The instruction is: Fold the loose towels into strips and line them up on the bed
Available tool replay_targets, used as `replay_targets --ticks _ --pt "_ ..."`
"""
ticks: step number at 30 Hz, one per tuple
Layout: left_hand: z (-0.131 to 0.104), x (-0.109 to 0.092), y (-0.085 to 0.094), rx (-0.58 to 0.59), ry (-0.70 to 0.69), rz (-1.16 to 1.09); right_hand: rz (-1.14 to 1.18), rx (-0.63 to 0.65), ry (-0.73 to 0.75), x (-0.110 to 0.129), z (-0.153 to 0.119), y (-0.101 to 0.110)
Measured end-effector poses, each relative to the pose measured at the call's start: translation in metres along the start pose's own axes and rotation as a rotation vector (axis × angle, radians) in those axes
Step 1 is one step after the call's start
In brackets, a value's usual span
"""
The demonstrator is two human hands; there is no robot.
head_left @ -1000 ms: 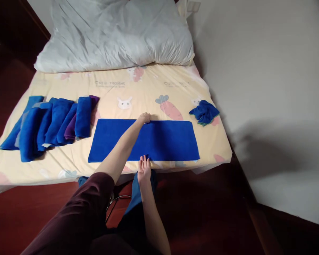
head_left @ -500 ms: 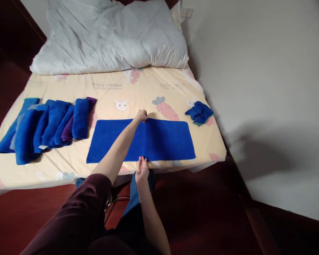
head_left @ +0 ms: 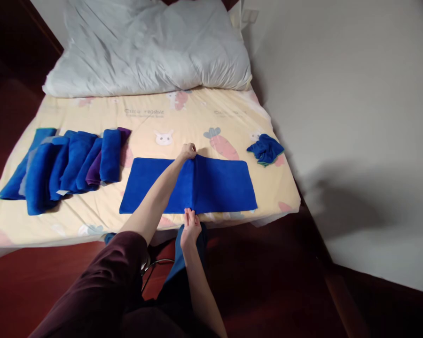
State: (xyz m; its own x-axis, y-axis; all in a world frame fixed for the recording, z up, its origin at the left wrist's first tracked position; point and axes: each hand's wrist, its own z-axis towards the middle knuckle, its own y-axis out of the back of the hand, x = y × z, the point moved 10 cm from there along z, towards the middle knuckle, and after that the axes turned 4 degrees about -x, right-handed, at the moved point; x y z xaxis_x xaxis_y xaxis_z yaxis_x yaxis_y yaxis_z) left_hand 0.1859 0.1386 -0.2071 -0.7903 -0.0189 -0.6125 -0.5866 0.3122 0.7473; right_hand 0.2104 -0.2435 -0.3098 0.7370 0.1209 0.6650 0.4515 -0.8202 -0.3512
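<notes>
While left hand (head_left: 189, 150) pinches far edge of blue cloth (head_left: 225, 185), right hand (head_left: 191, 230) pinches near edge, middle raised

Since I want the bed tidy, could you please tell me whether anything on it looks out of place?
The crumpled blue cloth near the right edge of the bed does: it lies bunched up and alone, unlike the rectangular blue cloth and the row of folded cloths at left.
</notes>
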Motion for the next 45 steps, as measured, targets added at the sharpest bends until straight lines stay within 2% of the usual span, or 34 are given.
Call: replay_targets --ticks 3,6,9,14,17,19,23,26,29,31,33,36,38,41,45 --pt "-0.012 -0.007 0.015 -0.006 -0.015 -0.080 -0.090 -0.041 0.097 0.017 -0.007 0.010" --pt "-0.033 -0.022 0.041 -0.017 -0.054 -0.186 -0.284 -0.096 0.266 0.052 -0.019 0.023" --pt "-0.062 -0.041 0.077 -0.032 -0.113 -0.303 -0.409 -0.106 0.459 0.100 -0.035 0.028" --pt "-0.126 -0.065 0.151 -0.068 -0.237 -0.513 -0.394 -0.102 0.671 0.186 -0.059 0.022" --pt "-0.165 -0.069 0.194 -0.062 -0.319 -0.759 -0.372 -0.044 0.815 0.242 -0.074 0.004" --pt "-0.188 -0.064 0.220 -0.093 -0.350 -0.839 -0.383 0.017 0.923 0.280 -0.086 -0.013" --pt "-0.230 -0.043 0.274 -0.266 -0.378 -0.773 -0.393 0.179 1.103 0.348 -0.112 -0.059" --pt "-0.266 -0.028 0.313 -0.414 -0.423 -0.680 -0.398 0.333 1.107 0.382 -0.126 -0.099" --pt "-0.300 -0.017 0.344 -0.498 -0.453 -0.660 -0.404 0.415 1.022 0.399 -0.137 -0.129" --pt "-0.318 -0.008 0.357 -0.516 -0.421 -0.664 -0.387 0.452 0.988 0.404 -0.147 -0.143" --pt "-0.329 0.003 0.364 -0.504 -0.346 -0.684 -0.372 0.489 0.971 0.405 -0.159 -0.154" --pt "-0.336 0.022 0.365 -0.399 -0.193 -0.765 -0.388 0.525 0.954 0.400 -0.174 -0.164" --pt "-0.340 0.032 0.363 -0.311 -0.128 -0.816 -0.407 0.538 0.951 0.396 -0.185 -0.165" --pt "-0.350 0.040 0.366 -0.224 -0.125 -0.834 -0.444 0.558 0.918 0.389 -0.200 -0.160" --pt "-0.384 0.053 0.360 -0.134 -0.111 -0.785 -0.522 0.589 0.806 0.370 -0.214 -0.133"
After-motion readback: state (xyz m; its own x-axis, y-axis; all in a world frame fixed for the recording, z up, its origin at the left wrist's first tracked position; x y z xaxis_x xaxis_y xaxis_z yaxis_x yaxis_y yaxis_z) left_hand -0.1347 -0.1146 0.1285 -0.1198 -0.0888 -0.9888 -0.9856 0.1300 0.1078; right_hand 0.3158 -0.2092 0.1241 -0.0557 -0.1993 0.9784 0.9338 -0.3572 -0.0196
